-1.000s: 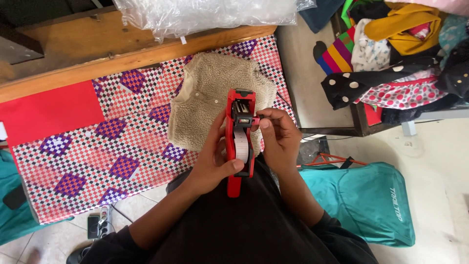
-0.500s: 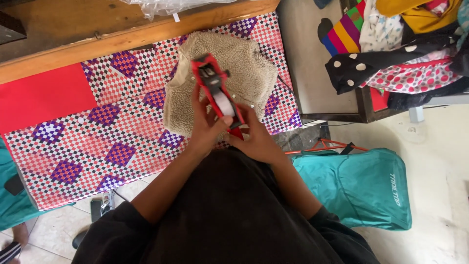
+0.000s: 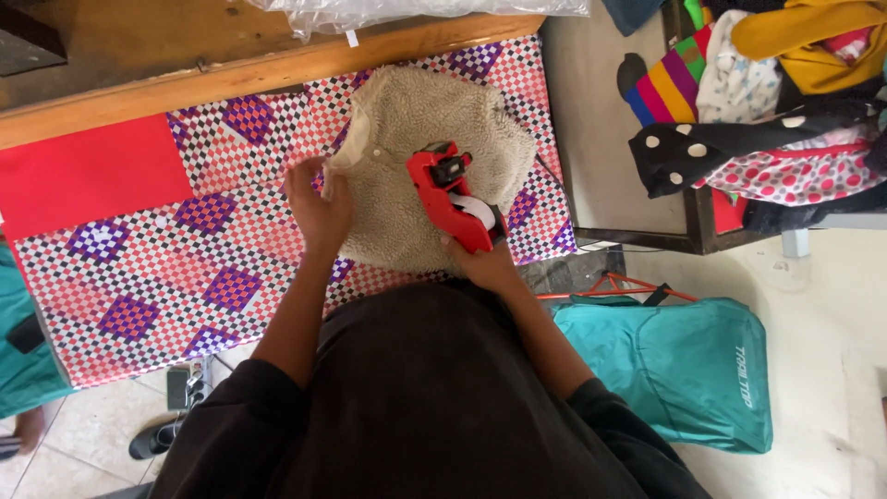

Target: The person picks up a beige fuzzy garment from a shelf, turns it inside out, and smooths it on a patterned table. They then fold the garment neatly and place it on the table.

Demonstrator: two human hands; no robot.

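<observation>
A cream fleece garment (image 3: 416,120) lies spread on a red, white and purple checked cloth (image 3: 194,268). My left hand (image 3: 317,205) grips the garment's left edge and folds it up a little. My right hand (image 3: 482,263) holds a red label gun (image 3: 448,194) by its handle. The gun's nose rests on the fleece near the garment's middle, with a white label roll showing in its body.
A wooden board edge (image 3: 231,74) runs along the far side, with clear plastic wrap (image 3: 416,11) above it. A shelf at the right holds piled colourful clothes (image 3: 767,102). A teal bag (image 3: 684,370) lies on the floor at my right.
My left hand has left the label gun and moved left to the garment's edge. My right hand now holds the gun alone and has brought it down onto the fleece.
</observation>
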